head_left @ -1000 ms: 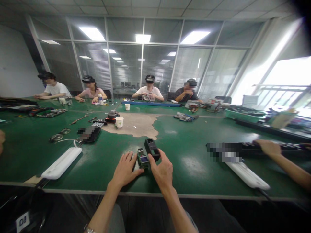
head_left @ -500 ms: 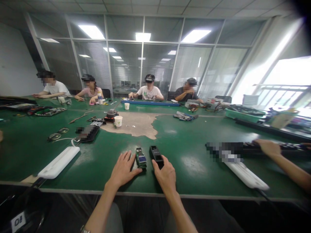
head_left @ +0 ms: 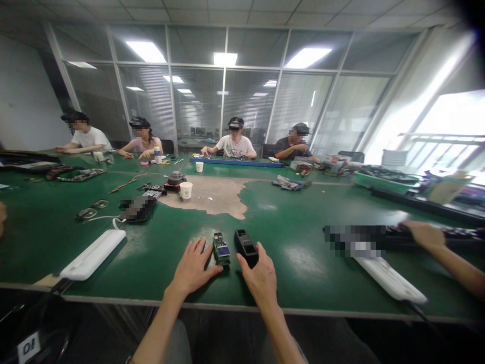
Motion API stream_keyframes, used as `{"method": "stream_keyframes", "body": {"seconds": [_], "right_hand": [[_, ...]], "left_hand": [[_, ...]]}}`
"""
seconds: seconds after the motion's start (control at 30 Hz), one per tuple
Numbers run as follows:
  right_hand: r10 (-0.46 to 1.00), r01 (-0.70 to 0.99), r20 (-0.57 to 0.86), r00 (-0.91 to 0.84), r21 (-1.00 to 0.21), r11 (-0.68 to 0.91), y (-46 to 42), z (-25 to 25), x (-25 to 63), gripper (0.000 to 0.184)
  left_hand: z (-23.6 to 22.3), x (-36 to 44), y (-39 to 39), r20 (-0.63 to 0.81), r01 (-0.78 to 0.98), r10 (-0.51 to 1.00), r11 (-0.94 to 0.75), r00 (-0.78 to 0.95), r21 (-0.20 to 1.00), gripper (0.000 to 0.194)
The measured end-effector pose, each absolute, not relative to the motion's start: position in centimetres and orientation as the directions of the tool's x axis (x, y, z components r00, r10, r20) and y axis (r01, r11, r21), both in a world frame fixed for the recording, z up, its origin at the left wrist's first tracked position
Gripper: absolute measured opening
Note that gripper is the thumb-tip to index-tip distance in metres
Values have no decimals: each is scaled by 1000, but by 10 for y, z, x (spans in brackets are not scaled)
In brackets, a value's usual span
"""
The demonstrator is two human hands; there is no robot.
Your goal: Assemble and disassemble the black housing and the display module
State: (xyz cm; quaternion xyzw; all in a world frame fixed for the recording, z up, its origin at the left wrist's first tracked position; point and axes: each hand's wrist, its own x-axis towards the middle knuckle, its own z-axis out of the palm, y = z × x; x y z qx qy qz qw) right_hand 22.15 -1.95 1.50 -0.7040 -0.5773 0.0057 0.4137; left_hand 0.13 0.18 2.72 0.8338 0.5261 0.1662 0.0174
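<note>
A small green circuit board (head_left: 221,249) with a little blue-tinted screen lies on the green table in front of me. My left hand (head_left: 194,265) rests flat at its left side, fingers stretched out and the thumb by the board's near end. To the right of the board is a black plastic casing (head_left: 246,245) with cut-out openings in its face. My right hand (head_left: 260,273) has thumb and fingers around the near end of this casing, partly hiding it. Board and casing lie side by side, a gap between them.
White power strips (head_left: 93,255) lie left and right. Beyond the board are a paper cup (head_left: 186,190), glasses (head_left: 92,210) and a worn tan patch (head_left: 223,197). At right, another person's hand (head_left: 424,235) touches a long black part. Several people sit across the table.
Both hands, the board and the casing hold nearly the same places. The whole view has shifted slightly as the camera moved.
</note>
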Motion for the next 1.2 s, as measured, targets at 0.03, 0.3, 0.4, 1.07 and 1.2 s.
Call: {"method": "stream_keyframes", "body": {"seconds": [0.03,0.3,0.4,1.07,1.2], "right_hand": [[818,806,468,335,-592,9,-20,15,222,82],[821,802,460,339,-597,3,-19,14,221,78],[821,805,462,336,-593,4,-20,14,221,75],[860,725,440,258,-676,129,-29,83,168,46],[882,755,404,241,-650,91,-29,76,157,46]], "left_hand": [[27,1,2,259,872,883,-445,391,203,81],[23,1,3,264,871,878,-452,399,190,79],[23,1,3,260,872,880,-451,398,190,80],[27,3,2,263,870,879,-452,397,198,76],[28,2,1,267,869,875,-457,403,187,69]]}}
